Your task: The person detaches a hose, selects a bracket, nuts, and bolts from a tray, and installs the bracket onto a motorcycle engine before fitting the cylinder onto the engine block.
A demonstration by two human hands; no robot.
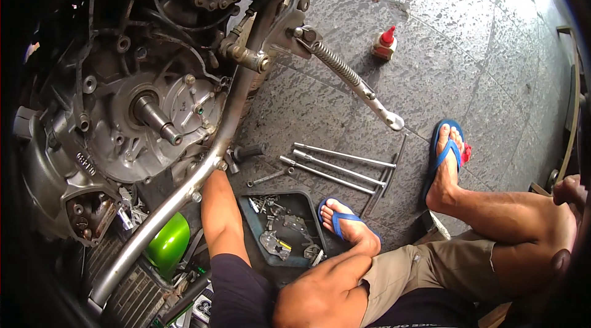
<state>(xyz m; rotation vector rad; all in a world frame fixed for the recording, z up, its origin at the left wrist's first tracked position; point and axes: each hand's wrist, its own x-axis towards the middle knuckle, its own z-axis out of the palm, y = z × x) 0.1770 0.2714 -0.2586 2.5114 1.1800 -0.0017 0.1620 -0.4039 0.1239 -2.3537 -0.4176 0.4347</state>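
My left forearm (221, 217) reaches up behind the bare metal frame tube (237, 106) of a motorcycle. The hand at its end is hidden by the tube and the engine (117, 106), so what it touches does not show. The engine's side is uncovered, with a shaft (157, 120) sticking out. At the right rim, my right hand (571, 196) lies by my bent knee, its fingertips and thumb apart and nothing seen in it; the rest is lost in shadow.
A dark tray (249, 239) of small metal parts stands near my left foot. Several T-handle wrenches (338, 165) and a combination wrench (271, 176) lie on the tiles. A red-capped bottle (385, 45), a side stand (357, 85) and a green panel (169, 242) are around.
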